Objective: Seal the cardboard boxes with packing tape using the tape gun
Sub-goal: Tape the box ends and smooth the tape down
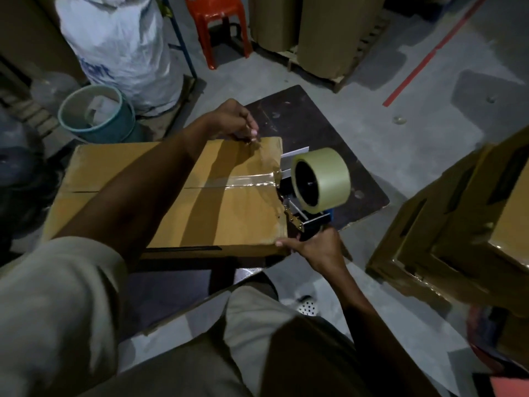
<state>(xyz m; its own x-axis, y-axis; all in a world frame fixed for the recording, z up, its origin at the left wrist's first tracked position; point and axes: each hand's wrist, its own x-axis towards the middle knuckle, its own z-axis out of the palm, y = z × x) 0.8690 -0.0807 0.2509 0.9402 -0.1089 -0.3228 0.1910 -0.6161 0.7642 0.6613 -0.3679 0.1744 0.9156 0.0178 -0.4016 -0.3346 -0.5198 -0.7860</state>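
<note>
A flat brown cardboard box (229, 213) lies on a low dark table (320, 130). A strip of clear tape (243, 180) runs along its centre seam to the right edge. The tape gun (312, 196), with a pale roll of tape (326, 179), hangs at that right edge. My right hand (317, 247) grips its handle, thumb against the box corner. My left hand (234, 118) reaches across and rests on the box's far right corner, fingertips pressing the top. My left forearm hides part of the seam.
More brown cartons (463, 233) are stacked at the right. A teal bucket (98, 116), a white sack (120, 44) and a red plastic stool (220, 21) stand beyond the table. Tall cardboard (320, 32) sits on a pallet at the back. My knee (257, 325) is below.
</note>
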